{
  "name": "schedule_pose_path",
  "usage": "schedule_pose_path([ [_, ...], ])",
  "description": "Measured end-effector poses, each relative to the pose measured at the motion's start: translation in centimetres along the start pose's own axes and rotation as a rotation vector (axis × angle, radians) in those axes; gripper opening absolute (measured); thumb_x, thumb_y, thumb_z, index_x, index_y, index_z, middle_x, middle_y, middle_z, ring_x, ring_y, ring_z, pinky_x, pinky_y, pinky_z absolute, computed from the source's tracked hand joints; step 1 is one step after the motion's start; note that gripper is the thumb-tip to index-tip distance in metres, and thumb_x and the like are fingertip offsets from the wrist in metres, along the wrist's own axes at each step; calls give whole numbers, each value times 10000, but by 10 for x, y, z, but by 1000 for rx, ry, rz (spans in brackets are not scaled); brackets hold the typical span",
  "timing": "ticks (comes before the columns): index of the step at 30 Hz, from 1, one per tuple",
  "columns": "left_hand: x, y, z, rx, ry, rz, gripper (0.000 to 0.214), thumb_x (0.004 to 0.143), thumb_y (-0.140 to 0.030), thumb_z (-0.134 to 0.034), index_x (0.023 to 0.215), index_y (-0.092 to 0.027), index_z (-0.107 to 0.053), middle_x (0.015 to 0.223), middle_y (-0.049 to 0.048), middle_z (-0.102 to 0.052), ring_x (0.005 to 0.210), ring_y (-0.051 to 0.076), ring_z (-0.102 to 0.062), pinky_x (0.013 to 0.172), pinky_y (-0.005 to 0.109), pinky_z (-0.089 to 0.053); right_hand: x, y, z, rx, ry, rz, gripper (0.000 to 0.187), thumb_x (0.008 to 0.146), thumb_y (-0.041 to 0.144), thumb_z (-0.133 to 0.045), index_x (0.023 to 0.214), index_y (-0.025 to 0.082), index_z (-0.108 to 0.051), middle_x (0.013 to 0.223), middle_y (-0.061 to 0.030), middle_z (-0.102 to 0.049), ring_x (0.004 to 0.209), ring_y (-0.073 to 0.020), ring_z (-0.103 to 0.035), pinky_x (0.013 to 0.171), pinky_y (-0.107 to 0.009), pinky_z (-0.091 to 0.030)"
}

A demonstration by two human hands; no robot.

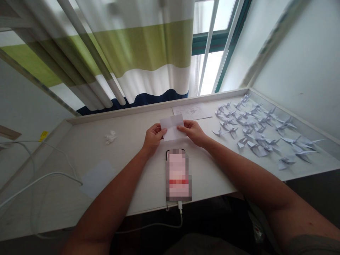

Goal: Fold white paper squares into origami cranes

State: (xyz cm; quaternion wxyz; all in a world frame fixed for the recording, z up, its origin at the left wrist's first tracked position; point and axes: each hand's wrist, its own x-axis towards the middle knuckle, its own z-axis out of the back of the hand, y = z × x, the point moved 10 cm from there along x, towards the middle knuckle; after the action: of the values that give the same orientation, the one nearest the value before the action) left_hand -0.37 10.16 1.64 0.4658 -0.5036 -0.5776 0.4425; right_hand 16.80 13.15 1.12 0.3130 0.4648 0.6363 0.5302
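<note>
A small white sheet of paper [173, 131], faintly creased, is held up above the table between my two hands. My left hand [154, 137] pinches its left edge, thumb on the near face. On the opposite edge my right hand [193, 131] grips the paper the same way, its fingers mostly behind the sheet. Just below the paper lies a phone [178, 173] with a blurred screen and a white charging cable [180, 207] in its lower end. Several folded white paper cranes [256, 127] are spread over the right side of the table.
Behind my hands lies a sheet with drawn marks [192, 111]. A crumpled tissue [110, 137] and a loose white paper [97, 179] are on the left of the white table [127, 141]. White cables [53, 174] cross the left side. A raised rim [132, 110] borders the back, below a curtain [148, 46].
</note>
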Motion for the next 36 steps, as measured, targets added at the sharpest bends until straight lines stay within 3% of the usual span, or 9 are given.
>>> schedule_pose_path([
  [8,1,-4,1,86,16,-41,367,696,-440,-934,862,-167,-752,769,25,-744,684,139,-642,619,254,-497,-1,6,1,-76,-11,66,413,710,551,-922,880,194,-804,863,-48,-810,755,-187,-704,723,-331,-584],
  [12,0,2,-5,63,105,47,431,669,-418,-960,948,-168,-747,827,44,-775,686,163,-693,605,272,-529,2,4,8,1,-38,53,390,677,481,-949,900,199,-799,863,-42,-808,815,-204,-721,764,-348,-595],
  [19,0,5,-3,62,120,85,458,682,-404,-958,1001,-138,-766,845,75,-795,642,175,-717,561,271,-522,0,-4,4,-35,27,-69,372,677,386,-949,929,144,-821,896,-82,-813,774,-194,-727,676,-320,-607],
  [24,-1,6,-7,55,132,75,552,664,-424,-972,1098,-133,-793,945,105,-833,754,208,-739,629,289,-553,-4,-1,-3,-70,49,-44,303,697,364,-929,881,151,-815,882,-64,-807,765,-184,-718,683,-323,-632],
  [28,-2,4,-9,79,137,45,544,660,-416,-975,1090,-127,-808,938,111,-834,827,247,-759,705,324,-573,-4,0,0,-39,-9,-33,291,677,307,-905,908,158,-809,883,-63,-809,758,-201,-727,639,-336,-641],
  [32,-1,5,-10,77,154,55,533,664,-383,-967,1110,-138,-810,939,103,-832,795,228,-749,701,320,-573,-3,-6,0,30,-30,-69,329,649,287,-901,944,177,-807,888,-66,-818,757,-223,-743,627,-355,-646],
  [36,-2,7,-11,43,161,80,513,670,-375,-950,1099,-135,-806,913,92,-820,748,202,-725,671,302,-563,-2,-8,0,62,-29,-62,319,643,297,-906,926,183,-815,864,-47,-823,772,-212,-746,717,-345,-624],
])
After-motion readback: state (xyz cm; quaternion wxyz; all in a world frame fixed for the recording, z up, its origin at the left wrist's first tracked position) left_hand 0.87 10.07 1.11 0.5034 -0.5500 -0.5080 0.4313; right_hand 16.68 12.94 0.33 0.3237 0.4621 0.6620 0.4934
